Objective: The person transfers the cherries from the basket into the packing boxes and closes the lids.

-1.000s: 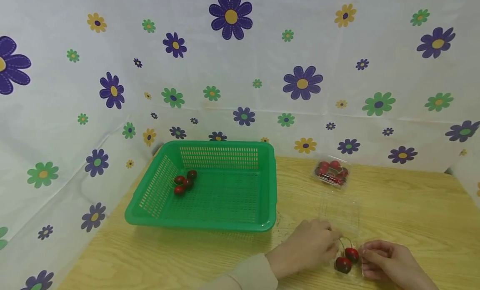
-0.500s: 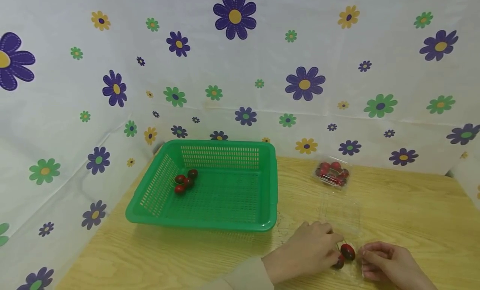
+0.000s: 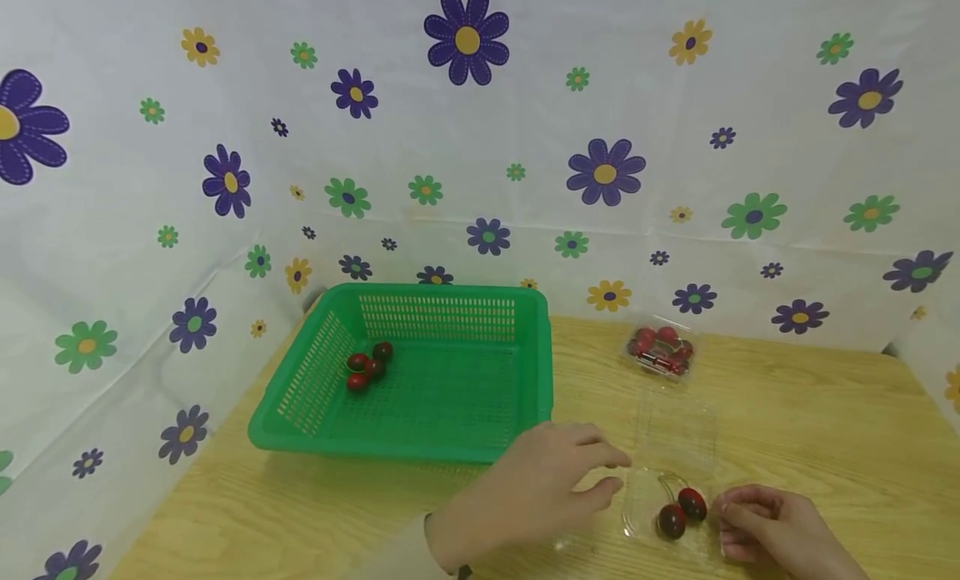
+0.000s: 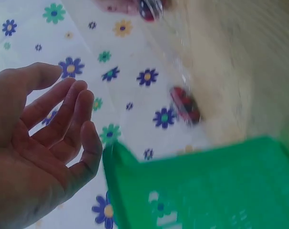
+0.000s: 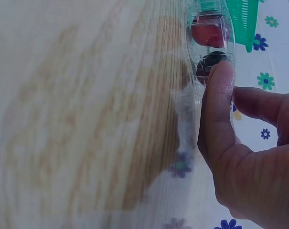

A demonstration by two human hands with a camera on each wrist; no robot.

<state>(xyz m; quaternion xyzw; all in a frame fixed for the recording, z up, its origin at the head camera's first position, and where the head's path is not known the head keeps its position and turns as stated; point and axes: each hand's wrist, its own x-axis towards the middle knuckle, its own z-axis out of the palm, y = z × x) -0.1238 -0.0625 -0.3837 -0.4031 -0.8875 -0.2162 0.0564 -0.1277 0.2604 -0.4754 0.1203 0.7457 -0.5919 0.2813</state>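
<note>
Two dark red cherries point(image 3: 671, 522) with joined stems lie in an opened clear plastic clamshell box point(image 3: 640, 503) at the front right. My right hand point(image 3: 783, 526) pinches the box's right edge between thumb and finger, which the right wrist view also shows at the box wall point(image 5: 194, 78). Left of the box, my left hand point(image 3: 536, 480) is in the air near the basket's front right corner. In the left wrist view its fingers point(image 4: 63, 112) are loosely bent, holding nothing. Several more cherries point(image 3: 375, 368) sit in the left part of the green basket point(image 3: 397, 455).
A closed clear box of cherries point(image 3: 660, 351) stands at the back right, behind the opened box's lid point(image 3: 677, 430), which lies flat on the wooden table point(image 3: 817, 430). A white flowered cloth point(image 3: 517, 105) hangs behind and at both sides.
My left hand has drawn away from the cherries in the box and moved left toward the basket. The two cherries are left lying in the box. My right hand keeps its grip on the edge.
</note>
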